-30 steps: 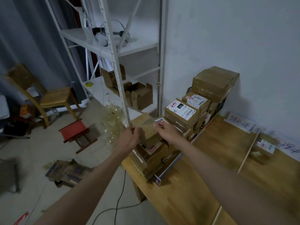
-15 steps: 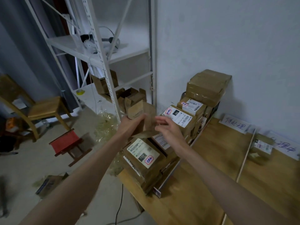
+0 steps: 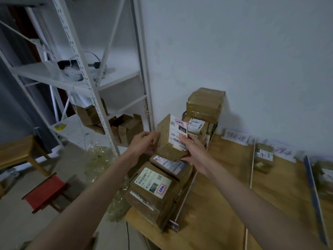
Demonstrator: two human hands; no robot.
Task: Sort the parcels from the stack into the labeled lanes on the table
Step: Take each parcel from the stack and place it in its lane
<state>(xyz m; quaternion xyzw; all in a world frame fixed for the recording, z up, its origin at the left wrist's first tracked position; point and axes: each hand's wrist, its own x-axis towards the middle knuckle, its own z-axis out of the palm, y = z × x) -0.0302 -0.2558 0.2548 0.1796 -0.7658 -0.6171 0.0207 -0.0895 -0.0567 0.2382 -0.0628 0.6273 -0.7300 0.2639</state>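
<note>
1. The two hands, left hand (image 3: 144, 143) and right hand (image 3: 195, 153), are holding a parcel (image 3: 171, 139) in the air just above the stack (image 3: 155, 188), which is blocking the table's left edge.
2. A taller pile of boxes (image 3: 205, 103) is standing against the wall (image 3: 252, 51) behind, closing off the far side.
3. Bare wood of the table (image 3: 216, 204) is lying open to the right of the stack, offering passage toward the lanes.
4. A thin rod divider (image 3: 252, 166) and a blue strip (image 3: 313, 192) are bounding the lanes.
5. A small box (image 3: 264, 158) is sitting in the lane between them, near a paper label (image 3: 236, 139).
6. The white shelf post (image 3: 90, 83) is crowding the left.
</note>
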